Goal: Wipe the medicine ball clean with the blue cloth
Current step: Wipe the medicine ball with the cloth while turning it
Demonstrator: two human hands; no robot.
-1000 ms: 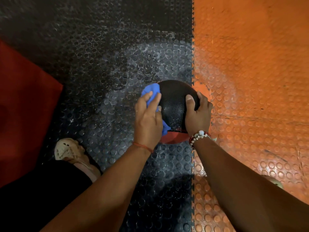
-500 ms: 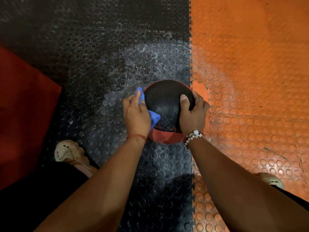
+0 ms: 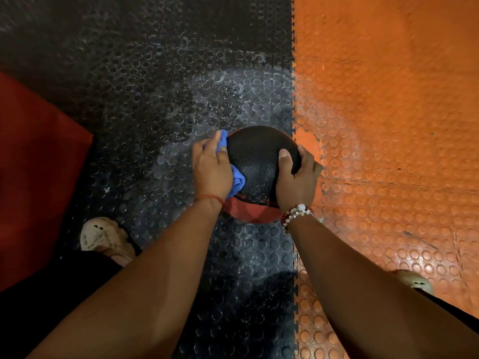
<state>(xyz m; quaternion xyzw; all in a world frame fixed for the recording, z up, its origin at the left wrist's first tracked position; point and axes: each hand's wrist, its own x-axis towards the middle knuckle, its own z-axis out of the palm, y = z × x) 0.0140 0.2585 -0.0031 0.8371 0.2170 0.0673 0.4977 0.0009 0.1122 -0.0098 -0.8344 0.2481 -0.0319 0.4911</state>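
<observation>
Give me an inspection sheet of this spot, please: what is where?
Surface: studded black mat, smeared pale, joins orange mat at a toothed seam.
Job's things: ball, black over red, sits by the seam; cloth lies against its left side.
Clutter: red pad at the left edge.
Hands: left hand grips the cloth against the ball; right hand grips the ball's right side.
Cables: nothing seen.
Surroundings: left shoe, right shoe, both pale; bracelet on the right wrist.

The medicine ball (image 3: 259,164) is black and pebbled with a red lower band. It is on the black mat (image 3: 155,125), beside the seam with the orange mat (image 3: 388,125). The blue cloth (image 3: 238,182) is bunched against its left side, mostly covered by the left hand (image 3: 211,167).
</observation>
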